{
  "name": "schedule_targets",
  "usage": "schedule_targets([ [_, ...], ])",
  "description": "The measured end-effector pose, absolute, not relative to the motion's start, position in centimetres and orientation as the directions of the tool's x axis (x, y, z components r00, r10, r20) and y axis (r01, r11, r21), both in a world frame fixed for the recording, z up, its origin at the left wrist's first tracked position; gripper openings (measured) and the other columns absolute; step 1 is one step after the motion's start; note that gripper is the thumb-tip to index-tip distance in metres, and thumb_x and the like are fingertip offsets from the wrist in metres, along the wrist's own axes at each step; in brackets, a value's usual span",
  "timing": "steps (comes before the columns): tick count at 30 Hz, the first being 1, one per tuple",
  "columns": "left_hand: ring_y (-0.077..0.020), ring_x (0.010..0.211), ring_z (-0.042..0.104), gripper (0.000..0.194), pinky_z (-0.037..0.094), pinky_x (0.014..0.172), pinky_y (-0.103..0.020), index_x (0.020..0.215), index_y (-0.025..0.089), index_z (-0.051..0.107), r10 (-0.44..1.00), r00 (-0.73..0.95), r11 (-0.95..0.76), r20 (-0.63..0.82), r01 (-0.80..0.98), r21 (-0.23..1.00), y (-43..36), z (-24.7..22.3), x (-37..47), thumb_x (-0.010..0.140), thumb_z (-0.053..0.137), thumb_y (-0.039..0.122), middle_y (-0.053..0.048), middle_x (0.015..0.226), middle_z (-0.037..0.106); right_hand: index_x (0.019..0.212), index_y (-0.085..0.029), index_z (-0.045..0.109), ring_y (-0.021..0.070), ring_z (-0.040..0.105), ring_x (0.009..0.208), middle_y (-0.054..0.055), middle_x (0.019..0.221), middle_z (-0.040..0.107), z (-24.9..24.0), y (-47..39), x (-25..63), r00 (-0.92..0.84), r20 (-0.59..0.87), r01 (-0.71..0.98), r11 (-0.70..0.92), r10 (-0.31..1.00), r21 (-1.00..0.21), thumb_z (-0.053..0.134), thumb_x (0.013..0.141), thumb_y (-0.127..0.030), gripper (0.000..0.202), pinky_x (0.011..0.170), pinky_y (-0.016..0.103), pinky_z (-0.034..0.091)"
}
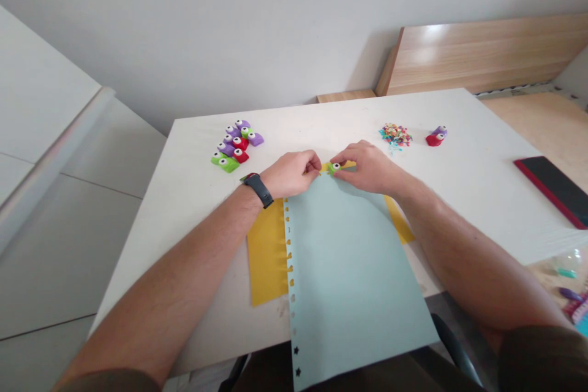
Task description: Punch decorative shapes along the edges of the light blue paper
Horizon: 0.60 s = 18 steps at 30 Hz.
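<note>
A light blue sheet of paper [349, 275] lies over a yellow sheet [267, 257], its lower end hanging past the table's front edge. Small shaped holes, hearts and stars among them, run down its left edge. At its far edge my right hand [367, 165] grips a small green craft punch [335, 168] between thumb and fingers. The punch sits at the paper's edge. Just left of it, my left hand [296, 173] pinches the blue paper's far edge, fingers closed; the exact contact is partly hidden. A dark watch is on the left wrist.
Several purple, green and red craft punches [234, 146] stand together at the back left. A pile of colourful paper cutouts [395, 135] lies back right, beside a red punch [434, 139] and a purple one. A black, red-edged case [554, 187] rests at the right edge.
</note>
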<state>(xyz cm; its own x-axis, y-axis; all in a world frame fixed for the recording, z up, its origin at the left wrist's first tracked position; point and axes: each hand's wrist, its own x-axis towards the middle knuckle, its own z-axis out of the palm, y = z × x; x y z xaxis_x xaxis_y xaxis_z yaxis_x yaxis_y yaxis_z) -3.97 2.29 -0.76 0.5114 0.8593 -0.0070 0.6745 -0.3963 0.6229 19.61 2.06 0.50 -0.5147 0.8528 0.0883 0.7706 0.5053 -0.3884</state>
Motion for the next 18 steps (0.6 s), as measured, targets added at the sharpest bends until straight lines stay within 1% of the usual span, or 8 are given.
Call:
schedule_targets([
  [8, -0.0190, 0.081, 0.070, 0.018, 0.053, 0.074, -0.029, 0.099, 0.021, 0.068, 0.859, 0.512, -0.401, -0.006, 0.680, 0.614, 2.39, -0.77, -4.04, 0.085, 0.059, 0.026, -0.002, 0.089, 0.075, 0.113, -0.024, 0.080, 0.0265, 0.067, 0.103, 0.006, 0.105, 0.078, 0.51, 1.94, 19.54, -0.494, 0.090, 0.779, 0.486, 0.865, -0.395, 0.070, 0.087, -0.038, 0.031, 0.100, 0.039, 0.045],
  [11, -0.0192, 0.082, 0.070, 0.017, 0.052, 0.073, -0.029, 0.099, 0.021, 0.068, 0.856, 0.518, -0.414, 0.000, 0.684, 0.600, 2.47, -0.67, -4.11, 0.086, 0.059, 0.026, -0.002, 0.089, 0.076, 0.112, -0.024, 0.080, 0.0257, 0.068, 0.101, 0.006, 0.103, 0.079, 0.78, 1.77, 19.47, -0.481, 0.085, 0.781, 0.470, 0.873, -0.412, 0.070, 0.087, -0.039, 0.031, 0.099, 0.038, 0.046],
  [14, -0.0200, 0.082, 0.070, 0.016, 0.051, 0.072, -0.030, 0.097, 0.021, 0.068, 0.865, 0.503, -0.412, 0.004, 0.705, 0.577, 2.58, -0.37, -4.15, 0.090, 0.056, 0.030, -0.003, 0.090, 0.076, 0.109, -0.024, 0.081, 0.0237, 0.069, 0.097, 0.005, 0.101, 0.079, 1.10, 1.65, 19.37, -0.480, 0.088, 0.762, 0.465, 0.873, -0.452, 0.065, 0.092, -0.043, 0.030, 0.095, 0.036, 0.047],
  [18, -0.0209, 0.079, 0.069, 0.019, 0.048, 0.070, -0.032, 0.096, 0.021, 0.066, 0.899, 0.437, -0.381, 0.031, 0.744, 0.549, 2.66, 0.16, -3.67, 0.095, 0.054, 0.036, -0.004, 0.088, 0.075, 0.102, -0.023, 0.081, 0.0215, 0.069, 0.093, 0.006, 0.098, 0.080, 1.09, 1.78, 19.23, -0.443, 0.097, 0.769, 0.433, 0.891, -0.470, 0.055, 0.099, -0.040, 0.032, 0.088, 0.033, 0.047],
])
